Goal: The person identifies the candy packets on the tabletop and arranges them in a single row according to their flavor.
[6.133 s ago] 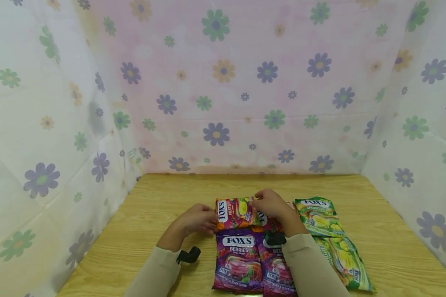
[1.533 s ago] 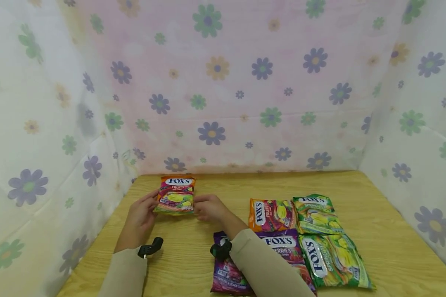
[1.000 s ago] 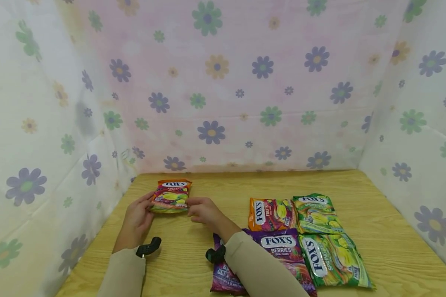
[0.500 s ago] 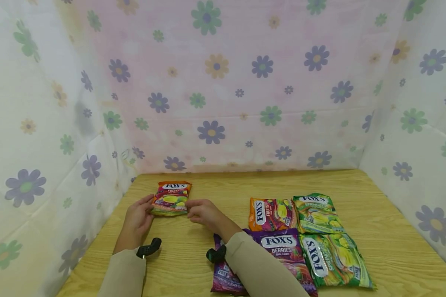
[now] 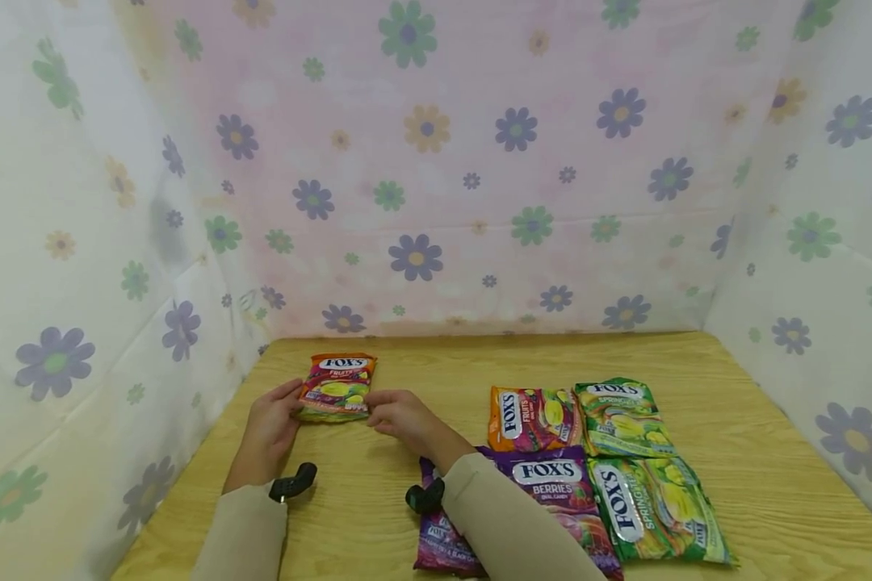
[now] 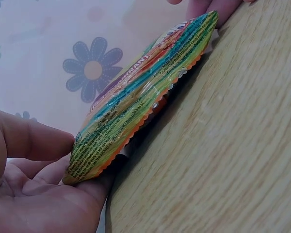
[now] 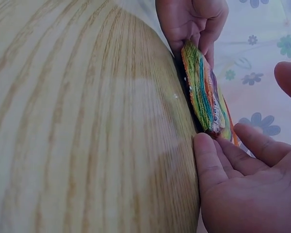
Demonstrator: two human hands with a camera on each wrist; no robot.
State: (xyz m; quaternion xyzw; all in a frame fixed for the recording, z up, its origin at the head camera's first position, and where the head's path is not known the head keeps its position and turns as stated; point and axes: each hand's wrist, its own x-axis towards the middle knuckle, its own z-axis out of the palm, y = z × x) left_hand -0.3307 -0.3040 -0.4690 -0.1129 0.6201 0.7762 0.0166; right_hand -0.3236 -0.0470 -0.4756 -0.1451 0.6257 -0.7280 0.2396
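Observation:
An orange and red bag of Fox's Fruits candy lies at the far left of the table, its label upright. My left hand pinches its left corner, one digit on top and fingers beneath, as the left wrist view shows. At the opposite corner, my right hand touches the bag's edge with extended fingers; its thumb stands apart in the right wrist view. In the left wrist view the bag's printed lower side faces the camera, its near edge close over the wood.
Another Fruits bag lies sideways at centre right. Beside it are two green Springtea bags, one in front of the other. Purple Berries bags lie nearer, partly under the right sleeve. Flowered cloth walls the table.
The Fruits bag has gone from above the Berries bags to the far left, turned label upright, then come down slightly. Both hands moved left with it. Over the last half second little differs.

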